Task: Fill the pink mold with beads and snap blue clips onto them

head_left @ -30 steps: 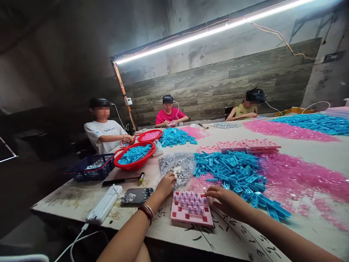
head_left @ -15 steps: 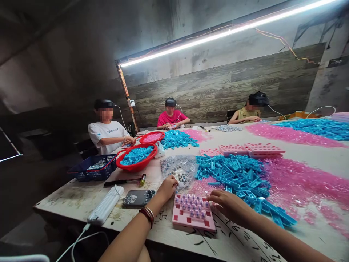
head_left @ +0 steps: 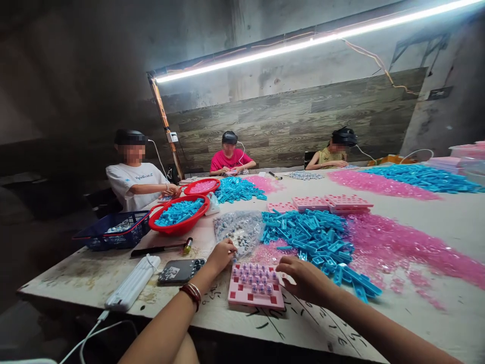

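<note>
Pink rectangular plastic board with square recesses, lying on the pale, marked desk between both hands.
Small translucent purplish beads occupy the board's rear and middle rows; recesses along the front row show dark red. Left hand: fingers drawn together beside the near edge of a clear plastic bag of grey-and-white beads; whether they pinch a bead cannot be told. Right hand: fingers parted and curved, tips at the board's right edge; contact cannot be determined. Behind the board: translucent pink pieces and, farther right, a heap of blue rectangular plastic pieces.
</note>
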A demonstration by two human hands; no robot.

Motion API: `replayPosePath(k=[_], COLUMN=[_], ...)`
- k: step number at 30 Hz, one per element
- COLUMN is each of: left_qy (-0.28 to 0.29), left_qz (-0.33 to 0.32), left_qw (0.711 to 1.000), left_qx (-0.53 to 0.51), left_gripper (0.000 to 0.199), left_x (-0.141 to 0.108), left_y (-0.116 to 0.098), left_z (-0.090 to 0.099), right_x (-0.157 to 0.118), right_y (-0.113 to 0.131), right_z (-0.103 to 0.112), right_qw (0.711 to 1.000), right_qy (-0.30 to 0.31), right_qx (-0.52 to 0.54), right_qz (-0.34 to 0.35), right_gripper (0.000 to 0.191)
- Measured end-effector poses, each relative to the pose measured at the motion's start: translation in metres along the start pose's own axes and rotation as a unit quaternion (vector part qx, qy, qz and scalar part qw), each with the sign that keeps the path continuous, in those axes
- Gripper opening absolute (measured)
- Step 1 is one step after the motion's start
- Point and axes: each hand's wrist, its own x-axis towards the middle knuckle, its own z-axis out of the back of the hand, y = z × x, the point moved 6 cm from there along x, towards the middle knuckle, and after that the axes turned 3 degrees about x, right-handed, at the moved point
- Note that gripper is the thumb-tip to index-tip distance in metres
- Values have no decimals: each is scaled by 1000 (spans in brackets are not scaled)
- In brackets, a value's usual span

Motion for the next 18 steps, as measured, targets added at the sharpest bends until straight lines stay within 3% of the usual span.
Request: replayPosePath(k=[6, 10, 13, 18], left_qy=[-61, -86, -56, 39], left_qz=[-41, -72, -95, -134], left_qw=[997, 993, 991, 986], left_qx=[-15, -44, -70, -87], left_gripper=[20, 19, 19, 19], left_x=[-5, -17, -31, -55], left_y=[-10, -27, -46, -76], left_z=[23, 40, 44, 35], right_x=[-3, -5, -4, -2], right_y=[51, 67, 68, 58], right_z=[-2, -8, -9, -11], right_qw=[997, 995, 994, 994], right_qy=[22, 55, 78, 94], right_qx=[22, -1, -28, -35], right_qz=[66, 84, 77, 52], right_gripper=[24, 20, 20, 17])
